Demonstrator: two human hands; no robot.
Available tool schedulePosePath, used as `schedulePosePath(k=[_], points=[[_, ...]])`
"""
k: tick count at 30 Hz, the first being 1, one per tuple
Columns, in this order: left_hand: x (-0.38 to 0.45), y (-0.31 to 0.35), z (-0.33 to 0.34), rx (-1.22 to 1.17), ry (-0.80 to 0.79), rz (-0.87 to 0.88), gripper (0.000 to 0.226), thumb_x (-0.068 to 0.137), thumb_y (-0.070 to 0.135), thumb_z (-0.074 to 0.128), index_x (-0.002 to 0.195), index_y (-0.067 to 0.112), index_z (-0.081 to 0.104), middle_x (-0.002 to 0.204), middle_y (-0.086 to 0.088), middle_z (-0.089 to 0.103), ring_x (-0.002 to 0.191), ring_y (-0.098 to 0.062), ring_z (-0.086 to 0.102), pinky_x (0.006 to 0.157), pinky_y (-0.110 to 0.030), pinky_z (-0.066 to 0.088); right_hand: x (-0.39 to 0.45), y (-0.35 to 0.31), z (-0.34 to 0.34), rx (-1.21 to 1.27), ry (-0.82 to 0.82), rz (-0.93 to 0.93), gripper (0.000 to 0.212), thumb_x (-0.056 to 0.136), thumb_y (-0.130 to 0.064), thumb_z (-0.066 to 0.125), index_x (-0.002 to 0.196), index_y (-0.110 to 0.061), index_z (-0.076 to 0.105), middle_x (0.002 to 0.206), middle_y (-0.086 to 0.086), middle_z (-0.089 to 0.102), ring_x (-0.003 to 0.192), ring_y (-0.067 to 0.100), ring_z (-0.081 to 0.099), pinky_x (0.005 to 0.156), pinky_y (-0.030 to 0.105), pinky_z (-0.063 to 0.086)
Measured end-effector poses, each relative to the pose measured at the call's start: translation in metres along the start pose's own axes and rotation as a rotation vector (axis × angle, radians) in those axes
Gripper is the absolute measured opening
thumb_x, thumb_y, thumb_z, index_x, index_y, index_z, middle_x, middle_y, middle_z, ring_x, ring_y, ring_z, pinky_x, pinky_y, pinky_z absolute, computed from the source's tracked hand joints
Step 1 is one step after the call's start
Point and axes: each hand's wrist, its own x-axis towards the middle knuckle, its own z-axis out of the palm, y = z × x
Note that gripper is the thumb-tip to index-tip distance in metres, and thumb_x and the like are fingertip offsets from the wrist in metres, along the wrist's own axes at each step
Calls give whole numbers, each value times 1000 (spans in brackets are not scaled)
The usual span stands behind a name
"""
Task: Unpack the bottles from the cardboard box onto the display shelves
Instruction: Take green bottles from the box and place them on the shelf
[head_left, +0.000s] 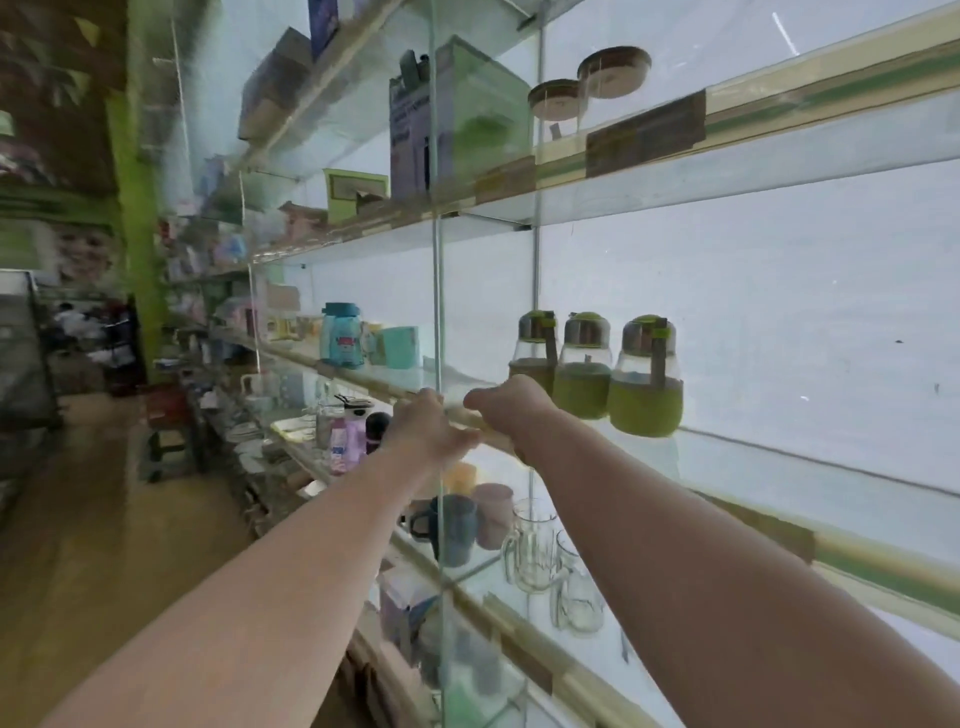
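Note:
Three clear bottles with green sleeves and green-and-steel lids stand side by side on the middle glass shelf (779, 457): the left bottle (535, 353), the middle bottle (583, 374) and the right bottle (647, 384). Both my arms stretch out to this shelf's front rail (483, 421). My right hand (506, 405) is curled over the rail, right beside the left bottle. My left hand (431, 428) lies on the rail at the vertical glass pane (439, 291), with its fingers bent and mostly hidden. No cardboard box is in view.
The shelf below holds glass mugs (535, 551) and coloured cups (457, 525). A blue flask (342, 335) and small boxes stand further left. Boxes and two lidded jars (587, 88) sit on the shelf above. An aisle floor (104, 519) runs along the left.

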Motion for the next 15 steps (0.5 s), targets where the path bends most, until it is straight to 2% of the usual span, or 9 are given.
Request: schedulePosePath(k=[2,3,6,8,10,12,15], points=[[-15,-33,-16,6,7,-69,61,84,34,65,136,10,42,127,-7,55,115,-24,53,89,-29,44,-10,3,33,-18,-45,11,36,91,-19,55,121,1,57,81,6,54,85,18,47,63,23,41],[-24,-50,-24,15,4,-109,61,85,34,64,136,9,42,129,-7,54,115,-25,53,90,-30,44,-13,5,51,-47,-86,8,35,91,-22,55,118,0,58,79,5,51,83,19,48,60,23,40],[-55,-99,-34,33,3,-241,57,88,34,62,135,9,43,136,-10,48,119,-26,48,88,-28,40,-28,22,105,-92,-227,17,26,93,-24,52,112,-6,55,92,7,49,71,18,46,60,21,36],[-74,-131,-30,25,1,-336,58,89,37,60,138,11,41,139,-9,45,123,-26,46,90,-28,41,-35,44,141,-116,-327,44,27,92,-24,54,114,-9,54,86,6,49,66,17,46,59,22,37],[-92,-161,-17,25,-4,-441,61,88,39,61,139,13,40,141,-9,43,124,-27,45,95,-32,43,-42,73,175,-162,-422,72,34,90,-27,55,116,-6,55,89,7,52,76,20,50,59,25,41],[-109,-190,3,21,-25,-541,63,87,40,62,140,14,40,140,-10,44,122,-27,47,92,-31,44,-47,104,202,-180,-529,119,31,91,-27,54,114,-6,55,103,11,54,95,24,54,77,33,47],[-131,-229,39,17,-68,-705,61,87,38,62,139,14,41,138,-10,43,117,-26,50,82,-27,41,-53,159,238,-217,-650,233,46,93,-30,52,129,-2,51,123,12,58,116,28,56,97,35,47]])
